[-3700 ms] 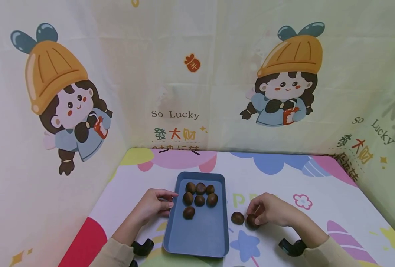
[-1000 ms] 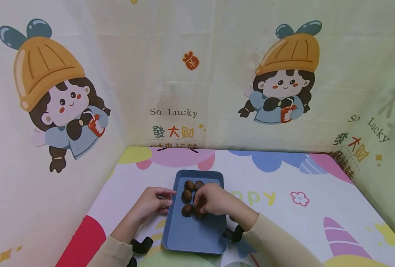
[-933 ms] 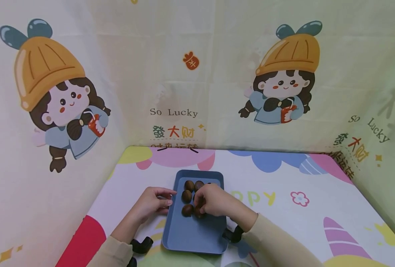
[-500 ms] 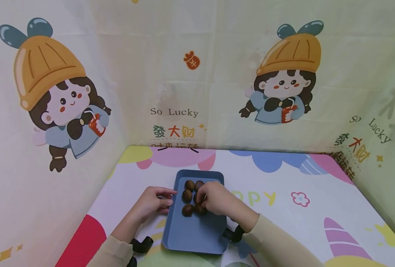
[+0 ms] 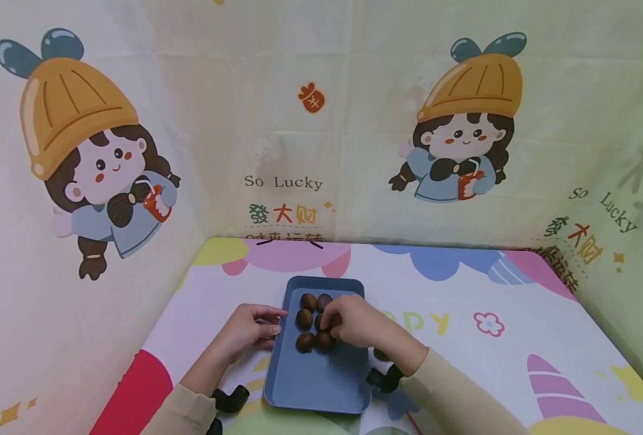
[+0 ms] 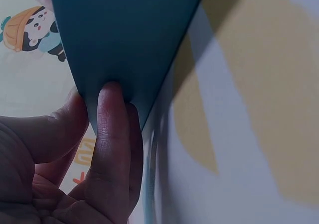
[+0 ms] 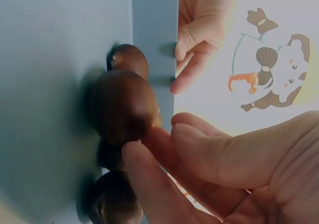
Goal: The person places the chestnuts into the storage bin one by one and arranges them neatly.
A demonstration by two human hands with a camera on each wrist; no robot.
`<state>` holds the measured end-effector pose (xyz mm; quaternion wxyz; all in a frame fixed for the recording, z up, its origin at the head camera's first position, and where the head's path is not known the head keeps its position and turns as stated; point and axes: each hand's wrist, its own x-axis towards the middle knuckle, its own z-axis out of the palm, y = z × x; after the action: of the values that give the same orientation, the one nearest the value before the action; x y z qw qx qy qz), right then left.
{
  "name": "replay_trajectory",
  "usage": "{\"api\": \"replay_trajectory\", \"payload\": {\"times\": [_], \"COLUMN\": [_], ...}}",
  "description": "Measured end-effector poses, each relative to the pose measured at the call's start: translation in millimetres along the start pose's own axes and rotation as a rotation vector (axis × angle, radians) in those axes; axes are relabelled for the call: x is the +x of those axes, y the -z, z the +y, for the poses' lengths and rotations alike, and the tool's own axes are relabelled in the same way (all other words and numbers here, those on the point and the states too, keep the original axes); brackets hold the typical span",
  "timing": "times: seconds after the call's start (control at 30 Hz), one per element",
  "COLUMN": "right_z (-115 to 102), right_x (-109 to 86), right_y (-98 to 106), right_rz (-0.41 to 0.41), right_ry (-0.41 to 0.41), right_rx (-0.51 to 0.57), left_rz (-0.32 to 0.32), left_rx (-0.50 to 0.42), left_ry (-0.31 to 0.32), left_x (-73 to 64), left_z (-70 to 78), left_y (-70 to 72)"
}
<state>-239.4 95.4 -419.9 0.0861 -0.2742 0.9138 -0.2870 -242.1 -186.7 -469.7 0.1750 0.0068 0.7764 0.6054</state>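
Note:
A blue-grey tray holds several brown chestnuts grouped in rows in its far part. My right hand is over the tray's right side, hiding some of them. Its fingertips are right at the edge of a chestnut in the nearest row. In the right wrist view, thumb and index finger are apart, and that chestnut sits outside their grasp. My left hand touches the tray's left side. The left wrist view has its straight fingers against the tray wall, thumb near the rim.
Another chestnut lies on the table to the right of the tray, partly hidden by the right forearm. The patterned tabletop meets a printed cloth wall at the back and sides. Black wrist cameras sit below both hands.
My right hand has carried a chestnut from the table right of the tray into the nearest row, let go of it and drawn back slightly. The left hand stays at the tray's side.

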Motion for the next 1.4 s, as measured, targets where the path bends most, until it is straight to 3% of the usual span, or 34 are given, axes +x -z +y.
{"api": "replay_trajectory", "payload": {"times": [0.67, 1.1, 1.4], "right_z": [19, 36, 48], "right_x": [-19.5, -43.5, -61.1], "right_y": [45, 64, 60], "right_rz": [0.012, 0.012, -0.021], "right_ry": [-0.114, -0.194, -0.244], "right_rx": [0.207, 0.199, 0.194], "left_rz": [-0.010, -0.010, -0.002], "left_rx": [-0.010, -0.012, 0.004], "left_ry": [0.004, 0.007, 0.012], "left_x": [-0.9, 0.5, 0.4], "left_z": [0.3, 0.0, 2.4], "left_y": [1.3, 1.6, 1.8]}}
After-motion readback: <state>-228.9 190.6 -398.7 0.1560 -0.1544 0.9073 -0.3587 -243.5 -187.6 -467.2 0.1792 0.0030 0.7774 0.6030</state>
